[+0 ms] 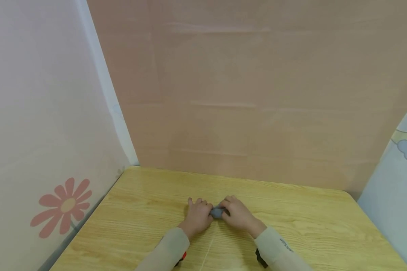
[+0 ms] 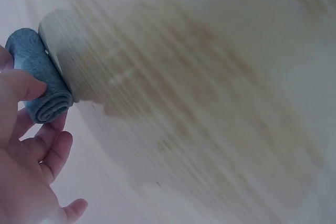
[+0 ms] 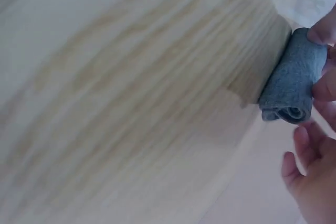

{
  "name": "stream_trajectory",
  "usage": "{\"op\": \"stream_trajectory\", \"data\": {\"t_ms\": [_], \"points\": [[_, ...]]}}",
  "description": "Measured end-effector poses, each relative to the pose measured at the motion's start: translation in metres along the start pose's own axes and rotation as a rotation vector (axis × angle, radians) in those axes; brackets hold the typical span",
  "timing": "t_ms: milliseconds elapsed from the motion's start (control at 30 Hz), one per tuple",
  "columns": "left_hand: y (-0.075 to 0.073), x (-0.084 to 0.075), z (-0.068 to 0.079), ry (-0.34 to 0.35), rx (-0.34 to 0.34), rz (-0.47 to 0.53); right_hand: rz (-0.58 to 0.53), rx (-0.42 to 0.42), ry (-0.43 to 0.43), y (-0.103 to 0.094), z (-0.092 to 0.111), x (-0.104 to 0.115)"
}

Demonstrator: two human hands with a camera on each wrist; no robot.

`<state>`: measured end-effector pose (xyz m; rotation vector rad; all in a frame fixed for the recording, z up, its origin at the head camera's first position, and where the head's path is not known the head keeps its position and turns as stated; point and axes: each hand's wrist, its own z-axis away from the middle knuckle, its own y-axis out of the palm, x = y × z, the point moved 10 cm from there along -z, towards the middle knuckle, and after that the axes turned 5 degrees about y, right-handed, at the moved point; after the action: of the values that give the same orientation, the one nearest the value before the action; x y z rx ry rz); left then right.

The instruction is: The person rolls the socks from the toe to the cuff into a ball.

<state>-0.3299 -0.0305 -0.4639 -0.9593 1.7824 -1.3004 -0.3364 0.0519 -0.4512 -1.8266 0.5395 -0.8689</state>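
A blue-grey cloth roll (image 1: 217, 213) lies between two hands, at the yellow wood-grain counter (image 1: 308, 222).
The left hand (image 1: 198, 217) pinches the roll's left end between thumb and fingers, one outer finger standing apart; the right hand (image 1: 238, 213) pinches its right end in similar way. The roll is about midway between the counter's left and right edges. Behind the far edge rises a plain brownish wall covering (image 1: 250, 94); along the left edge, a whitish sheet (image 1: 37, 113) with a red flower print (image 1: 67, 206).

From cloth roll (image 1: 217, 213): left hand (image 1: 198, 215) blocks 9 o'clock, right hand (image 1: 238, 214) 3; tabletop (image 1: 220, 246) passable at 6; backdrop (image 1: 240, 94) bounds 12.
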Motion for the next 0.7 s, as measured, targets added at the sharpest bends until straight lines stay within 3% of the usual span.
{"op": "stream_trajectory", "data": {"t_ms": [133, 267, 467, 700], "points": [[0.003, 0.005, 0.000, -0.018, 0.025, 0.087, 0.117, -0.087, -0.153, -0.007, 0.002, 0.015], [0.007, 0.011, 0.001, -0.068, 0.081, 0.215, 0.213, -0.089, -0.240, -0.006, 0.006, 0.025], [0.015, 0.015, 0.008, -0.145, 0.171, 0.510, 0.289, -0.119, -0.258, -0.001, 0.012, 0.028], [0.012, 0.015, 0.012, -0.138, 0.154, 0.772, 0.243, -0.217, -0.266, -0.010, 0.018, 0.030]]}}
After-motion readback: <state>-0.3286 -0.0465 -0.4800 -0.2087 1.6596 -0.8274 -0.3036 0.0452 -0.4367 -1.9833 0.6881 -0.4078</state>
